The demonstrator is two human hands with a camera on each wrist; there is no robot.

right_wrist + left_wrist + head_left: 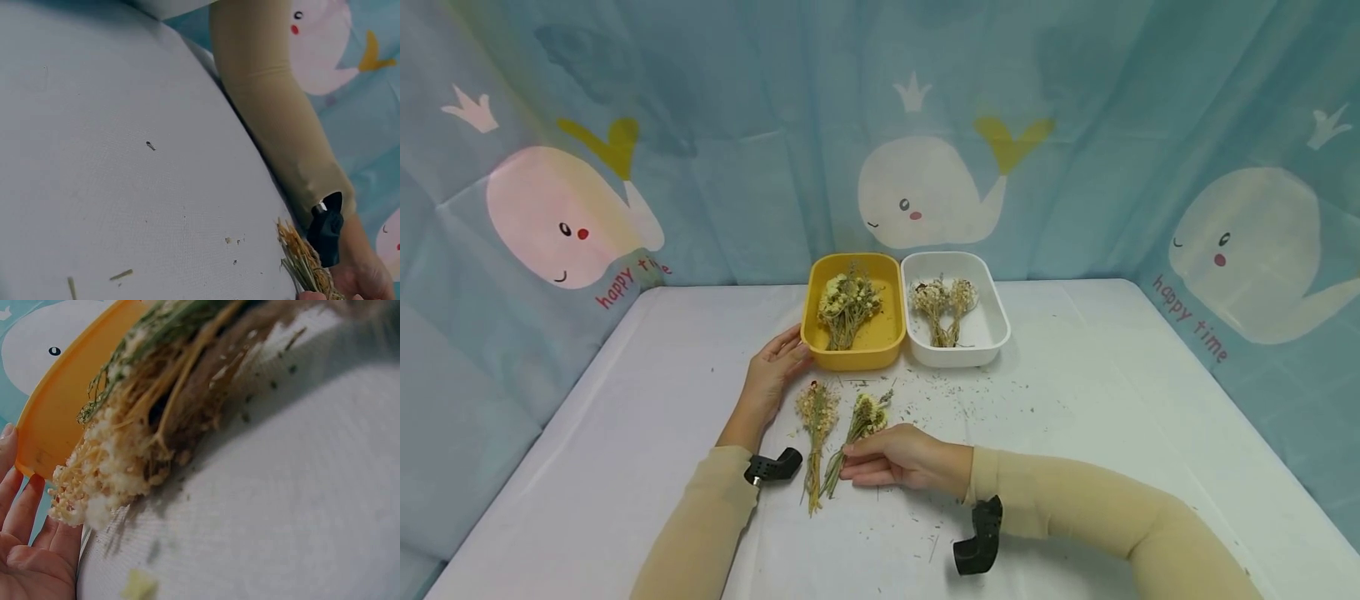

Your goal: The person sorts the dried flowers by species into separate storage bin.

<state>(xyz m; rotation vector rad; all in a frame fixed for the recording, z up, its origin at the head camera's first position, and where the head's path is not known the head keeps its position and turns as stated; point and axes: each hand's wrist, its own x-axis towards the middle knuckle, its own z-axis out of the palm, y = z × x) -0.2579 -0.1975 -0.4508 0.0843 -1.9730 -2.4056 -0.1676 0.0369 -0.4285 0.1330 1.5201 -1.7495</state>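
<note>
My left hand rests its fingers against the left outer side of the yellow box, also plain in the left wrist view. Several dried-flower stems with pale yellow heads lie inside that box. With my right hand I pinch the stems of a bunch of yellow-white dried flowers low over the table. Just left of it lies a beige bunch of dried flowers, its stems toward me. In the right wrist view, cut stem ends show near the fingertips at the bottom edge.
Touching the yellow box on its right stands a white box holding beige dried flowers. Bits of stem and petal litter the white tabletop. A blue whale-print curtain hangs behind and at both sides.
</note>
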